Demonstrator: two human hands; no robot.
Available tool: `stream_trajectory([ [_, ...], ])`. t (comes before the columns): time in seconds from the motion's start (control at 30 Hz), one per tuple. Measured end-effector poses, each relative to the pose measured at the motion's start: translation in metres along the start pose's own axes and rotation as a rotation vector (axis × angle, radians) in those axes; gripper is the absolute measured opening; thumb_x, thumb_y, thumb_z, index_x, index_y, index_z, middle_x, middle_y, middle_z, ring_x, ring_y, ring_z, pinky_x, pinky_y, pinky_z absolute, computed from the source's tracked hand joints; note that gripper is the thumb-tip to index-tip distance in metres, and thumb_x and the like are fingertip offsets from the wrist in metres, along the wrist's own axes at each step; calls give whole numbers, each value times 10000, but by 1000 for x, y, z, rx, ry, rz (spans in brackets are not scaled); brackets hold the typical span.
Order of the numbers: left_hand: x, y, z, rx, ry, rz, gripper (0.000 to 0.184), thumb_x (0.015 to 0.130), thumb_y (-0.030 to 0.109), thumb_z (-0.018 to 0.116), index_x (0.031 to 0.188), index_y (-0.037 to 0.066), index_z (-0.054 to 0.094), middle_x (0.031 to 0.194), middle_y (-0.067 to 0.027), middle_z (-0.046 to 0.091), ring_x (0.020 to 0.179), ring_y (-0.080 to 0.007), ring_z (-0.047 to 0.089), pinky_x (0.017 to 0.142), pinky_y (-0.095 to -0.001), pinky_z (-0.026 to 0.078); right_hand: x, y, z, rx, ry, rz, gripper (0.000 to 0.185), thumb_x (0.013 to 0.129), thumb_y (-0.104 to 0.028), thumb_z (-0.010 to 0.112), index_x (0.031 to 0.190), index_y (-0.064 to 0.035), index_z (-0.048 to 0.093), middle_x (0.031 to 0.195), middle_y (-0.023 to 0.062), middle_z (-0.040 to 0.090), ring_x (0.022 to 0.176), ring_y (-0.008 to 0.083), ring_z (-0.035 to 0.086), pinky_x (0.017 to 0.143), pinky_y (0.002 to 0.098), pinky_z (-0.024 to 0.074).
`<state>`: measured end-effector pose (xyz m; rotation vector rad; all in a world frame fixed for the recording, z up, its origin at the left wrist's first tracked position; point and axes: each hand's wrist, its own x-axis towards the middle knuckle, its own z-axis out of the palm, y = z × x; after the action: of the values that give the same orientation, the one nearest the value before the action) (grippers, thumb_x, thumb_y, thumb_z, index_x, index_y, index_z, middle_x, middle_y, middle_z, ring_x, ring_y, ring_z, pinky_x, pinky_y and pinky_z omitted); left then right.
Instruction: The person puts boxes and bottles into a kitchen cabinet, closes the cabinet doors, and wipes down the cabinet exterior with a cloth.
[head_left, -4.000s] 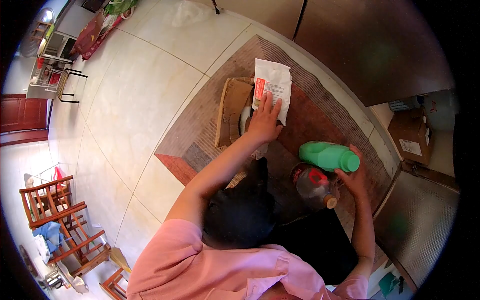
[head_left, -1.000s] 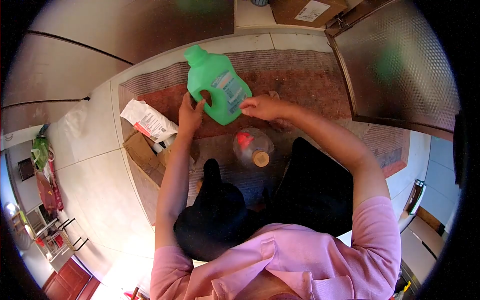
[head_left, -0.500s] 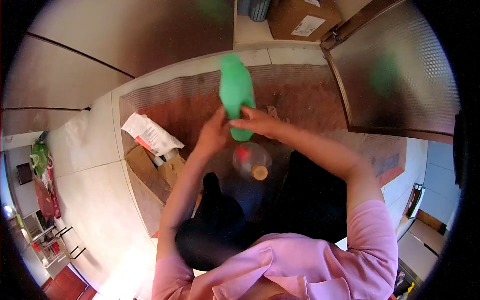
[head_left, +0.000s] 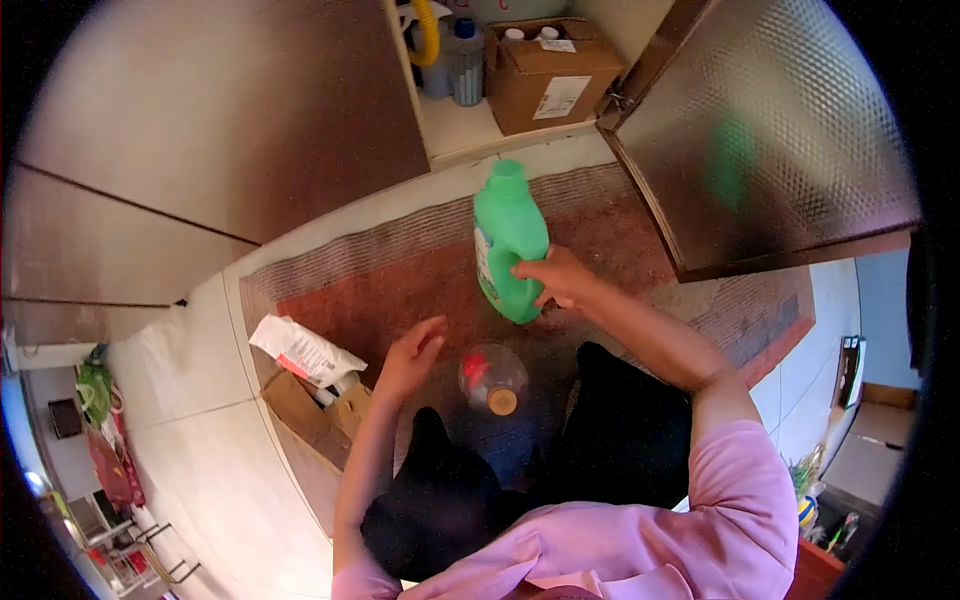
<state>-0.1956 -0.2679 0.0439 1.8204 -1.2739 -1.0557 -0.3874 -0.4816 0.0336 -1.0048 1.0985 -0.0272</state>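
Note:
A green plastic jug point(head_left: 515, 225) with a label on its left side stands tilted over the rug, and my right hand point(head_left: 556, 277) is wrapped around its handle. My left hand point(head_left: 413, 357) is off to the left of the jug with nothing in it, fingers apart and slightly curled. Between my knees sits a clear round glass bottle point(head_left: 493, 372) with a cork stopper point(head_left: 502, 402) and something red showing through it. A white printed pouch point(head_left: 307, 350) lies across an open cardboard box point(head_left: 310, 418) just beyond my left forearm.
Ahead is an open cabinet holding a cardboard carton point(head_left: 552, 75), a blue-capped bottle point(head_left: 467, 62) and a yellow hose point(head_left: 426, 32). Its textured-glass door point(head_left: 790, 140) swings out at the right. A worn red rug point(head_left: 340, 290) covers the floor.
My left hand has come off the jug and moved left. The jug, now in my right hand alone, has shifted right. The view has tilted up, showing more of the cabinet.

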Motion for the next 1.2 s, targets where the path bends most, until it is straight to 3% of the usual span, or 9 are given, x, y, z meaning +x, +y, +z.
stream_trajectory([
  [0.17,-18,-19,0,-135,28,-141,326,863,131,525,1179,57,500,1066,-88,593,970,-166,562,839,-277,433,-4,-36,-19,-347,60,-446,479,686,-172,673,1128,-49,536,1055,99,591,913,220,579,792,346,472],
  [0.3,-22,-26,2,-319,81,-252,313,867,118,518,1168,34,504,1045,-83,597,967,-144,560,838,-267,432,0,-94,-11,-35,106,-745,417,689,-131,655,1078,-21,557,991,118,611,896,209,582,779,360,471],
  [0.5,-27,-33,4,-262,124,-275,302,864,101,519,1157,27,509,1028,-73,600,956,-134,564,843,-266,430,57,-155,-30,-110,-23,-595,426,687,-114,645,1093,-25,549,1000,108,602,894,200,576,786,356,457],
  [0.63,-29,-44,6,-321,162,-272,285,863,93,517,1140,27,522,997,-74,608,939,-144,575,832,-266,436,96,-170,-31,-211,20,-697,385,693,-116,635,1057,-15,560,969,121,609,883,222,580,793,362,452],
  [0.73,-29,-45,4,-268,165,-305,287,864,92,516,1146,36,521,995,-78,606,936,-148,574,830,-265,434,139,-184,-29,-328,25,-787,441,739,-217,646,1123,-59,497,954,42,584,851,164,552,683,315,461],
  [0.83,-23,-47,5,-263,163,-331,288,866,97,517,1148,41,520,1001,-79,602,931,-149,571,830,-263,432,148,-193,-18,-270,245,-883,548,766,-255,626,1218,-34,409,1041,111,576,936,234,558,778,345,451],
  [0.9,-16,-50,7,-254,142,-328,287,867,99,517,1148,41,521,1006,-78,599,929,-148,569,830,-262,431,128,-198,-11,-477,472,-845,618,735,-251,642,1231,-8,364,1093,192,539,991,301,546,842,397,433],
  [1.13,-11,-51,8,-327,69,-288,294,884,129,515,1158,23,511,1054,-66,567,980,-152,529,857,-277,409,115,-154,0,-809,504,-692,595,766,-266,605,1235,-5,346,1135,238,493,1054,354,495,901,417,393],
  [1.2,-13,-53,8,-362,73,-319,293,884,129,515,1157,23,512,1056,-68,567,984,-153,529,860,-276,408,108,-122,15,-794,667,-911,595,775,-262,589,1232,24,338,1182,256,458,1082,363,470,907,404,386],
])
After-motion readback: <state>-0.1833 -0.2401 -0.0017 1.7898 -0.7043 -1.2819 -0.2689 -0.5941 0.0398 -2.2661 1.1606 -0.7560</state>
